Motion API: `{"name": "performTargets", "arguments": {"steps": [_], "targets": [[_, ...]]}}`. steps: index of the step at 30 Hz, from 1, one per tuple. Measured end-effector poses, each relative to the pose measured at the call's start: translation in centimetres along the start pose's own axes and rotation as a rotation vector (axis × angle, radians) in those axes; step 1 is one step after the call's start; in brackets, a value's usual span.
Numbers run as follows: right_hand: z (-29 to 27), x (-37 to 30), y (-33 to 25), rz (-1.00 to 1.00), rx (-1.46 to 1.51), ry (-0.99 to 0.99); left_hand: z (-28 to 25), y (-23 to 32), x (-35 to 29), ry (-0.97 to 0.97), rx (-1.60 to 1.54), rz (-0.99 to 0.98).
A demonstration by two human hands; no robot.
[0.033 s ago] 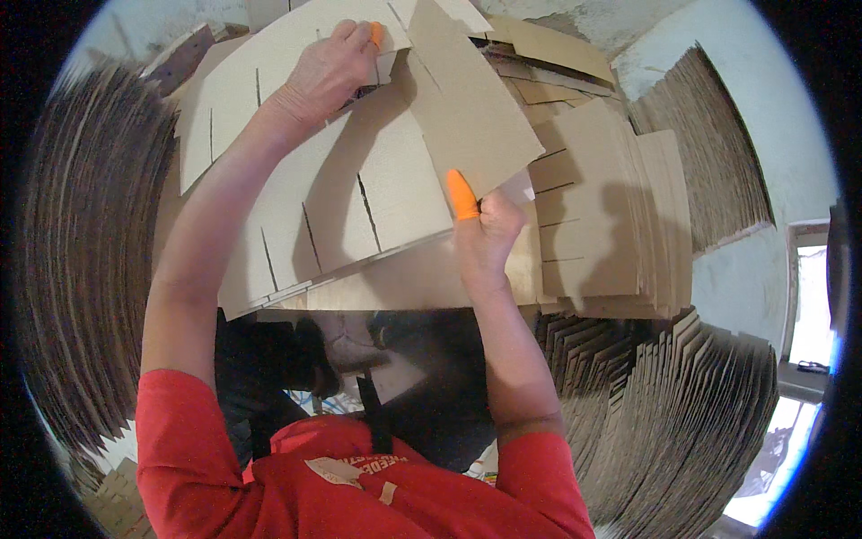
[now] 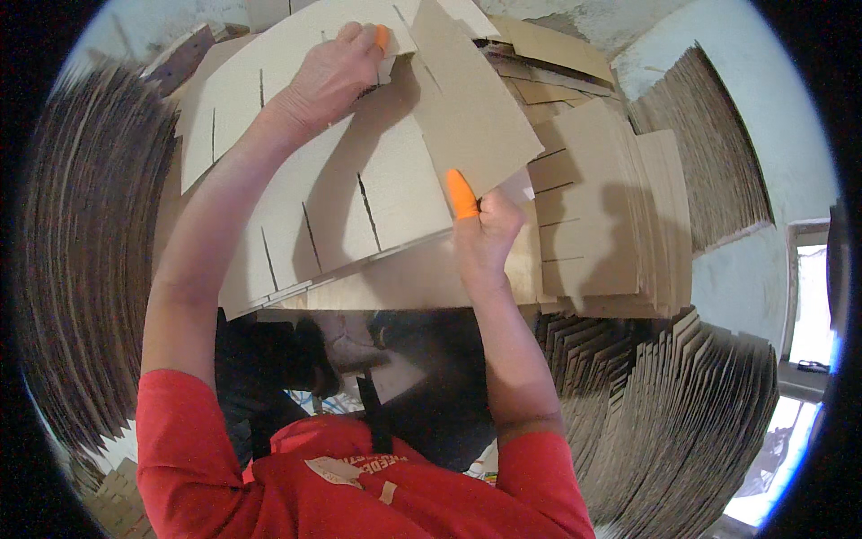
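Observation:
My left hand (image 2: 334,79) is closed on the near edge of a pale cardboard sheet (image 2: 235,112) with dark slots, lifting that edge a little. An orange finger cot covers one of its fingertips. Beneath lies another slotted cardboard sheet (image 2: 332,229), shadowed by the hand and arm. On the right, my right hand (image 2: 489,232) pinches the near corner of a plain tan cardboard piece (image 2: 476,112) that slants across the slotted sheets. Its thumb wears an orange finger cot (image 2: 461,193) and presses on top; the other fingers are curled, partly out of sight below.
A wooden tabletop (image 2: 386,280) shows at the near edge. Slotted tan cardboard sheets (image 2: 588,225) are stacked to the right, with loose pieces (image 2: 548,54) behind. Tall cardboard stacks stand at the left (image 2: 94,242), far right (image 2: 705,148) and lower right (image 2: 673,413).
My left hand has shifted very slightly to the right, and the slotted sheet's edge has moved with it. The right hand stays in place.

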State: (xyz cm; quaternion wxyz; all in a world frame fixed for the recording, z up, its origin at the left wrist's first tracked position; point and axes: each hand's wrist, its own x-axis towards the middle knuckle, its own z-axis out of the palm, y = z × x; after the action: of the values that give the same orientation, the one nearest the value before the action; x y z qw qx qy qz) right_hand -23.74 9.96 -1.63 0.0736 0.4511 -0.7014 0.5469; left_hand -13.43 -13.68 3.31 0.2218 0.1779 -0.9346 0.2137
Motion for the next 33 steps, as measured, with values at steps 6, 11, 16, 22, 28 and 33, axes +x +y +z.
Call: {"name": "performTargets", "arguments": {"steps": [6, 11, 16, 22, 28, 33], "targets": [[-1.0, 0.5, -0.8, 0.012, -0.234, -0.066, -3.1, 3.5, -1.3, 0.166, -0.112, 0.147], [-2.2, 0.5, -2.7, -0.096, -0.258, -0.081, -7.3, 5.5, -3.3, 0.113, -0.134, 0.127], [-2.0, -0.2, -5.5, -0.122, -0.322, -0.173, -8.3, 4.4, -3.8, 0.118, -0.186, 0.107], [-1.9, 1.1, -7.6, -0.092, -0.443, -0.275, -13.6, 7.1, -6.5, 0.058, -0.352, 0.292], [-0.9, 5.2, -13.6, -0.166, -0.704, -0.457, -14.9, 1.7, -8.1, 0.025, -0.315, -0.030], [2.5, 11.7, -13.7, -0.236, -0.847, -0.850, -18.3, -0.3, -13.0, 0.110, -0.263, -0.259]]}}
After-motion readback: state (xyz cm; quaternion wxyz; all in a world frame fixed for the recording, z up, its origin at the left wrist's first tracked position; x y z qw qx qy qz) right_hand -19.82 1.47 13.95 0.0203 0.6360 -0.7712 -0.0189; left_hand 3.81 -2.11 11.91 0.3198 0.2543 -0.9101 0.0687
